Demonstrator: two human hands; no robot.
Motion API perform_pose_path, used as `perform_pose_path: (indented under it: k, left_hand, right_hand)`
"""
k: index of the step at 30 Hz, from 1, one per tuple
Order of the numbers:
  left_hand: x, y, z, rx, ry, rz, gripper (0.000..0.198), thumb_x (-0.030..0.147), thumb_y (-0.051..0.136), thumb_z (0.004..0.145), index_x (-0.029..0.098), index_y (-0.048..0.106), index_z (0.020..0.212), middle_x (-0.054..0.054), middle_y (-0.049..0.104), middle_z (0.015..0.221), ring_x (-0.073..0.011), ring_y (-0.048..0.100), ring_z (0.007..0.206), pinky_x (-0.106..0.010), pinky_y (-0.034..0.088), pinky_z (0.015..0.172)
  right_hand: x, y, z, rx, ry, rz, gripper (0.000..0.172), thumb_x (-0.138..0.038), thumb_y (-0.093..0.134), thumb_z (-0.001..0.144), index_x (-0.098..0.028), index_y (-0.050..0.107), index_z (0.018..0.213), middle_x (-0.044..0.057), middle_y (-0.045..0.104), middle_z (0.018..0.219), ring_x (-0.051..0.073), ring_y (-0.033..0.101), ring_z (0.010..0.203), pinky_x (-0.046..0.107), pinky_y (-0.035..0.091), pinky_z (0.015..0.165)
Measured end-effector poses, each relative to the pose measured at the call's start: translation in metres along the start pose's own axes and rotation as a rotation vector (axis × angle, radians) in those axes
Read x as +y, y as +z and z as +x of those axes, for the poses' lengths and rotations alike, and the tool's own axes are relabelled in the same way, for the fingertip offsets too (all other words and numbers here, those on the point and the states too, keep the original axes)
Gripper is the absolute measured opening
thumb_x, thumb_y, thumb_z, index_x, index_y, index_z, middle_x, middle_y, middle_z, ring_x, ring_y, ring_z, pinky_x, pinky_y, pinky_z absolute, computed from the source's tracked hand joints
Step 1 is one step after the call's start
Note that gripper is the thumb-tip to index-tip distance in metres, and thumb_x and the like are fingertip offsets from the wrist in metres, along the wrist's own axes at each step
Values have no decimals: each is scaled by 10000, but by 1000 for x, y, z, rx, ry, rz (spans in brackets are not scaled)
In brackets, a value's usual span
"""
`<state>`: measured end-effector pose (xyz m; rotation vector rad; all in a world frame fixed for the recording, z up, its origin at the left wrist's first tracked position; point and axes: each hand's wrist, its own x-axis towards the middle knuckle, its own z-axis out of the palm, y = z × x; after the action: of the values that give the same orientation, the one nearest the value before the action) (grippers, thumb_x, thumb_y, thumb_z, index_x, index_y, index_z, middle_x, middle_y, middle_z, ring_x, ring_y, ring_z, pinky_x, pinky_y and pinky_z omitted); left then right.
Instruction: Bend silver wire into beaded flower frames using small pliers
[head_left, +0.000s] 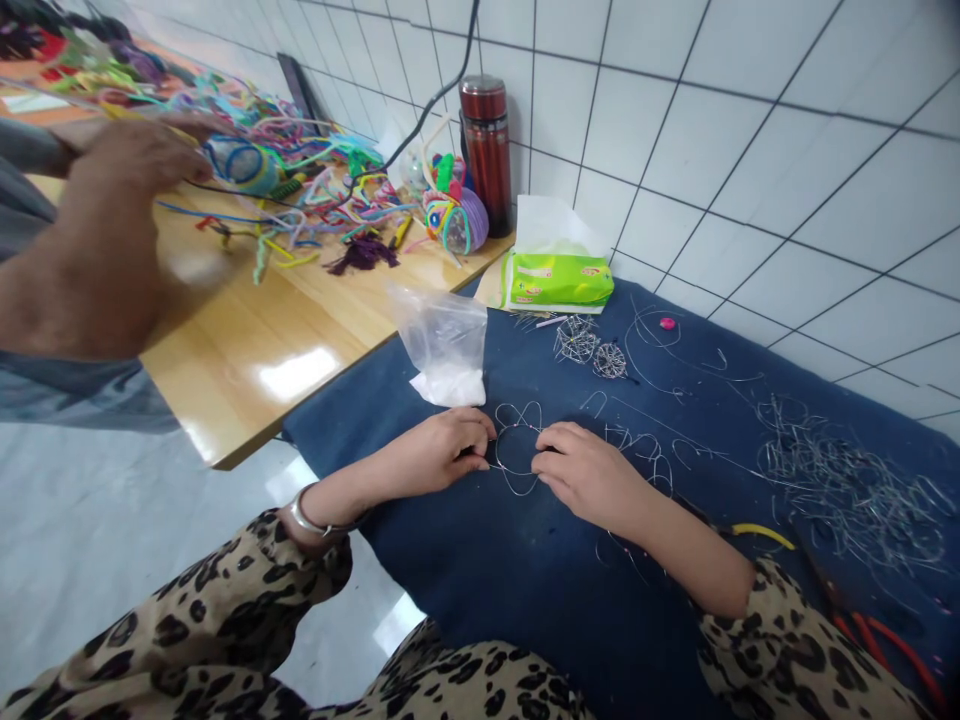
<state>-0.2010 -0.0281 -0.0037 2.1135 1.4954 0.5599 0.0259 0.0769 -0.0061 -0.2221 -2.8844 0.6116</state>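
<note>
A thin wire ring with looped petals [517, 425] lies just above the dark blue cloth [450, 540], small pinkish beads showing on it. My left hand [450, 450] pinches its left side between thumb and fingers. On the opposite side, my right hand [574, 465] grips the wire with bent fingers. Exactly where the fingertips meet the wire is partly hidden. Beyond my left hand stands a clear plastic bag [442, 335] with white material at its bottom. Loose bent wires [641, 445] lie around my right hand.
Pliers with red handles [870, 635] and a yellow-handled tool [761, 532] lie right, below a tangle of wire [847, 480]. Wire balls [577, 340], a green tissue pack [562, 280] and a red flask [486, 155] stand near the tiled wall. Another person's hand [139, 155] works at left.
</note>
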Motion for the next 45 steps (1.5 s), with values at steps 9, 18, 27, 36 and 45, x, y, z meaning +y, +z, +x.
perform_pose_path:
  k: [9, 18, 27, 36, 45]
  left_hand:
    - [-11, 2, 6, 6, 17, -11, 102, 197, 564, 815, 148, 559, 725, -61, 585, 866, -157, 559, 832, -309, 481, 757]
    - [-8, -8, 1, 27, -12, -1, 121, 261, 513, 861, 171, 574, 915, -52, 584, 905, -151, 562, 834, -295, 475, 758]
    - [-13, -7, 25, 141, 128, 201, 276, 101, 397, 870, 173, 548, 1090, -86, 583, 1115, -184, 526, 1034, -360, 444, 895]
    - [-16, -1, 25, 122, 151, 294, 231, 134, 397, 878, 162, 588, 1004, -83, 615, 941, -189, 551, 898, -355, 435, 831]
    - [-19, 2, 19, 135, 106, 257, 198, 126, 372, 880, 166, 564, 852, -45, 575, 768, -165, 519, 759, -318, 407, 734]
  right_hand:
    - [1, 0, 0, -30, 2, -10, 148, -172, 469, 873, -187, 615, 888, 59, 555, 990, 184, 463, 1027, 339, 431, 821]
    - [-1, -12, -3, -38, 10, -60, 170, -181, 480, 867, -201, 606, 979, 55, 576, 1032, 185, 488, 1010, 357, 417, 853]
    - [10, -17, 6, -11, 121, -115, 353, -204, 536, 827, -217, 511, 1179, 53, 565, 1151, 214, 467, 1039, 388, 410, 871]
    - [12, -14, 10, -48, 171, -148, 427, -273, 562, 822, -254, 462, 1237, 26, 574, 1181, 235, 461, 1039, 387, 407, 816]
    - [11, -13, 11, -44, 182, -181, 400, -293, 581, 819, -263, 482, 1205, 11, 602, 1129, 235, 474, 982, 372, 383, 780]
